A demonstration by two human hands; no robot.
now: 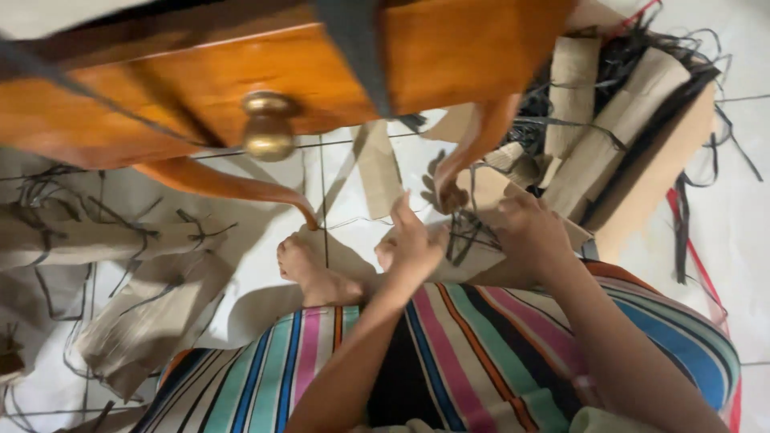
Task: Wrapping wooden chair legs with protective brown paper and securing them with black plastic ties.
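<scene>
Left hand: the left hand rested on a brown paper sheet on the lap, fingers spread apart, clamped on nothing.
Right hand: the right hand pressed on the same sheet; whether its fingers gripped it could not be told.
Sheet: beside the striped cloth, below the table leg.
Around: paper rolls and black strips lay in a cardboard box; the table with 1 brass knob stood above the tiled floor.

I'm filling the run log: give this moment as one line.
left hand: on brown paper sheet | right hand: on same sheet | black strips between | wooden table above
</scene>
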